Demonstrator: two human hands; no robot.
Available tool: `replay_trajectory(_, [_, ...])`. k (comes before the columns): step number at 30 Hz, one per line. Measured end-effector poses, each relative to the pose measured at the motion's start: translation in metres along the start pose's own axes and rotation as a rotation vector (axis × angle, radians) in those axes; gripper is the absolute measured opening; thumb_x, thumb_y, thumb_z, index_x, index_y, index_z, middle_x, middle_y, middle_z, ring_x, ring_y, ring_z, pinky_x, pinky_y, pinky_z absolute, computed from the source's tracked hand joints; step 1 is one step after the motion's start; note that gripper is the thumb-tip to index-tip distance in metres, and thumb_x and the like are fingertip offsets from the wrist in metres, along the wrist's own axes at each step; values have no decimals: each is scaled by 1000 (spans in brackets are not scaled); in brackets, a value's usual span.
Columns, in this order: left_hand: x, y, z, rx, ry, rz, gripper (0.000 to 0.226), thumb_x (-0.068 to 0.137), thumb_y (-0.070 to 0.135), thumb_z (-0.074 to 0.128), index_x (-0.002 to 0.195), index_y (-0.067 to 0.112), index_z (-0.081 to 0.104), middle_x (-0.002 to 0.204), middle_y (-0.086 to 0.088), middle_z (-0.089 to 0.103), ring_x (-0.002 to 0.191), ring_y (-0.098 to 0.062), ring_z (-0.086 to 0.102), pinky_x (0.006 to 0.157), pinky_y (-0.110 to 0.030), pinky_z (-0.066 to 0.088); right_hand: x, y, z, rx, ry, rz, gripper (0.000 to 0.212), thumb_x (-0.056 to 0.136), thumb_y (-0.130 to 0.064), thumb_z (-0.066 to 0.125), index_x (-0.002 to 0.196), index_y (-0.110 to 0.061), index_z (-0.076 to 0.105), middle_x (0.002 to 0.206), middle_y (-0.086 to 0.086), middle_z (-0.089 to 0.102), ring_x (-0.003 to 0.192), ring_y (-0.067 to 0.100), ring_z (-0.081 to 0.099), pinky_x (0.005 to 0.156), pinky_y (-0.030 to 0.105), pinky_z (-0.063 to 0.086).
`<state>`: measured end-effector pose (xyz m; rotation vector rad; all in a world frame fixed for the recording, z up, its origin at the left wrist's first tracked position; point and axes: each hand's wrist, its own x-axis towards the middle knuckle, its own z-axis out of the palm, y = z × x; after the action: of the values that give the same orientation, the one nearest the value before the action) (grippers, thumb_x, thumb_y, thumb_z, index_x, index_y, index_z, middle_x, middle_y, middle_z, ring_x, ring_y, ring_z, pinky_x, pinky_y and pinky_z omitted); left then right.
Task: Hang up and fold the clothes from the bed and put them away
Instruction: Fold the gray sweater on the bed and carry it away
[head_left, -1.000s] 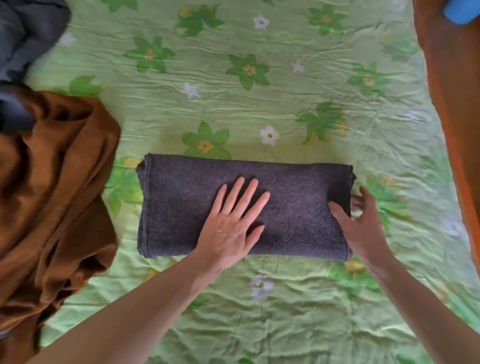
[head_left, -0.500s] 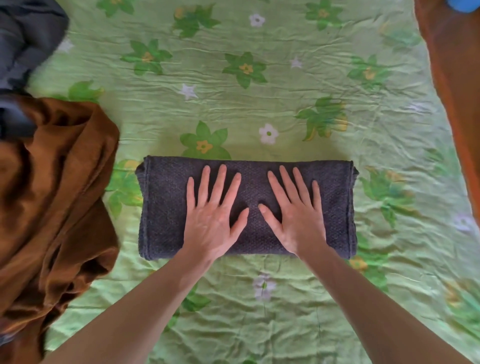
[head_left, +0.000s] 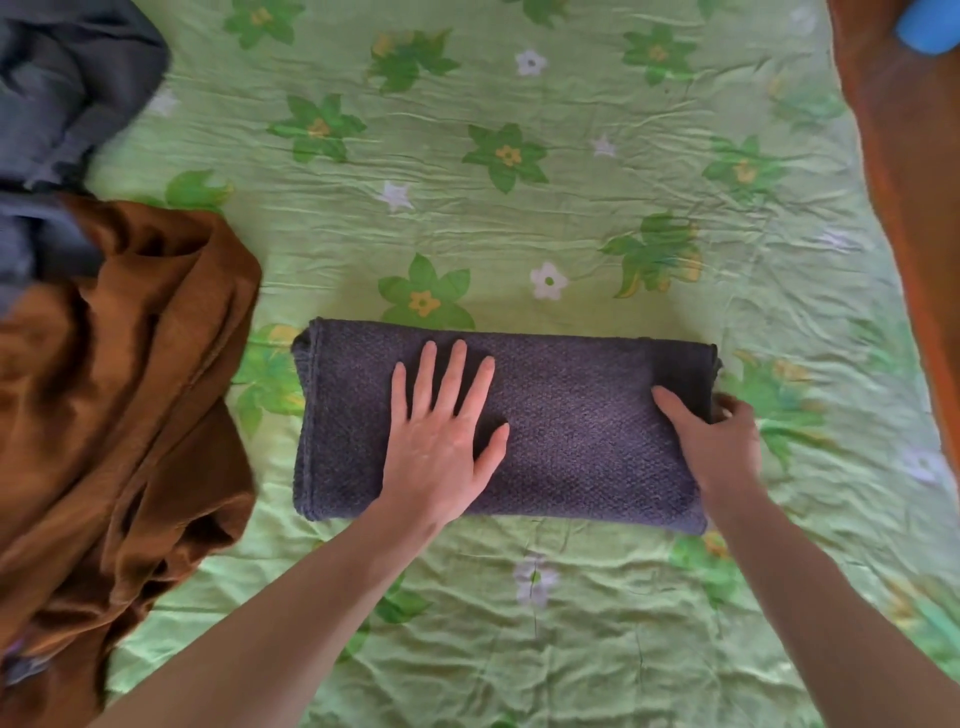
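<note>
Dark grey-purple knit garment (head_left: 545, 426), light green bed sheet (head_left: 519, 218) patterned with green leaves, yellow-centred and white flowers, rust-brown cloth (head_left: 119, 405), slate-grey cloth (head_left: 67, 83), blue object (head_left: 930, 26)

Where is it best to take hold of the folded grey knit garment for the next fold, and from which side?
Probably at its right short end, coming from the right. The grey knit garment lies as a long flat band; the left hand presses its middle, and the right hand already has its grip on that end.

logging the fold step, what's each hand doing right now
Left hand: open, flat on the folded dark grey knit garment.
Right hand: closed on the garment's right end, thumb on top.
</note>
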<state>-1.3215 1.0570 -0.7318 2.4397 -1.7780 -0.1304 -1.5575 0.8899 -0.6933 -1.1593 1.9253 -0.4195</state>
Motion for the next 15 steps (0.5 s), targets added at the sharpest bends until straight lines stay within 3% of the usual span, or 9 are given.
replay_trajectory(3, [-2, 6, -14, -27, -40, -30, 69, 107, 58, 29, 166, 23, 30, 175, -11, 21, 162, -36, 14, 128, -62, 14, 0, -19, -16, 205, -281, 116, 64, 81, -34, 88, 133, -8, 61, 115, 12, 76, 96, 29, 76, 80, 38, 59])
replay_trajectory(5, [-6, 13, -27, -144, 17, -16, 59, 108, 48, 38, 159, 18, 44, 170, -11, 34, 158, -34, 28, 126, -58, 25, -18, -32, -22, 210, -391, 6, 44, 86, -31, 84, 125, -19, 68, 105, 1, 81, 89, 20, 79, 70, 33, 60])
replay_trajectory(8, [-16, 26, -51, -748, 182, -35, 35, 108, 30, 53, 134, 13, 68, 135, -2, 68, 123, -23, 61, 100, -46, 53, -60, -59, -25, 42, -309, -340, 30, 85, -46, 82, 109, -38, 66, 100, -26, 74, 84, -2, 73, 67, 25, 56])
replay_trajectory(10, [-18, 34, -78, -1240, 82, -220, 41, 106, 45, 48, 129, 19, 70, 116, 7, 75, 104, -16, 69, 85, -39, 59, -97, -79, -17, -35, -287, -490, 31, 80, -57, 75, 103, -41, 61, 97, -29, 70, 83, -4, 69, 71, 30, 53])
replay_trajectory(13, [-15, 31, -107, -1648, -118, -384, 53, 98, 63, 41, 130, 29, 66, 118, 7, 77, 107, -11, 73, 87, -31, 61, -150, -100, 14, -85, -357, -633, 26, 81, -61, 65, 98, -43, 56, 95, -31, 67, 76, -2, 69, 67, 29, 52])
replay_trajectory(15, [-15, 15, -116, -1754, -154, -429, 59, 98, 65, 45, 138, 26, 64, 127, 4, 76, 122, -14, 70, 102, -33, 56, -174, -107, 37, -17, -467, -640, 18, 89, -60, 58, 99, -46, 60, 101, -31, 67, 84, -1, 70, 77, 30, 56])
